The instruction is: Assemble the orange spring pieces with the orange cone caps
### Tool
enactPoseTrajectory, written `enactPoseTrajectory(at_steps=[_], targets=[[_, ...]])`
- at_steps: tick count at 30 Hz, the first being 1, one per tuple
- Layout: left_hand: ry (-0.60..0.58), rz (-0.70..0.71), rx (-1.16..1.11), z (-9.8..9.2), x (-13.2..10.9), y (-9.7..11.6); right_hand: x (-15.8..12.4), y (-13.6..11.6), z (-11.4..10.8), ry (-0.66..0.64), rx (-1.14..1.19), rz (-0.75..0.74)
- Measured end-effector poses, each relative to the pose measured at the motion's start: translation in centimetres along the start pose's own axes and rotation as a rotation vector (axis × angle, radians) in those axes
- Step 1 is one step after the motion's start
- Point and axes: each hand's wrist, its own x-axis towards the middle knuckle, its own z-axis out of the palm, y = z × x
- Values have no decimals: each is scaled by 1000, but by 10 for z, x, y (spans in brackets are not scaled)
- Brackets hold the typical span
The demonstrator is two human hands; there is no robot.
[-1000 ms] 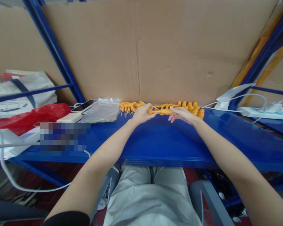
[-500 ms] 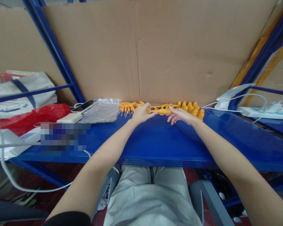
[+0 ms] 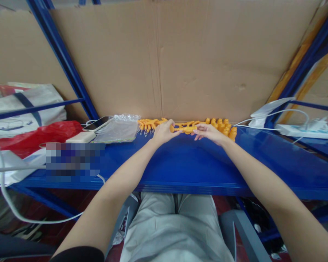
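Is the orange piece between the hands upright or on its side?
On its side: the orange piece runs crosswise, one end at the left hand, the other at the right hand.

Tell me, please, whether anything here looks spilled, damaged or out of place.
A white cable at far left looks untidy, drooping below the front edge of the blue table. No spill or damage shows, though a pixelated patch hides part of the table.

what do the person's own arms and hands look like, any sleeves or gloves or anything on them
The left hand and right hand are ungloved, with no watch or bracelet visible at either wrist; rings are too small to tell. Plain black cloth, probably a sleeve, covers the left arm at the picture's bottom edge. The right arm is bare as far as it shows.
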Motion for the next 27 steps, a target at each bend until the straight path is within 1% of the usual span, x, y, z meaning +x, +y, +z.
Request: enactPoseTrajectory(at_steps=[7,20,27], targets=[[-7,-5,11,-4,-1,6,0,-1,2,3,17,32],[26,41,-23,-1,-2,0,-2,-6,9,15,87,84],[-3,7,-23,-2,-2,2,0,-5,9,29,154,109]])
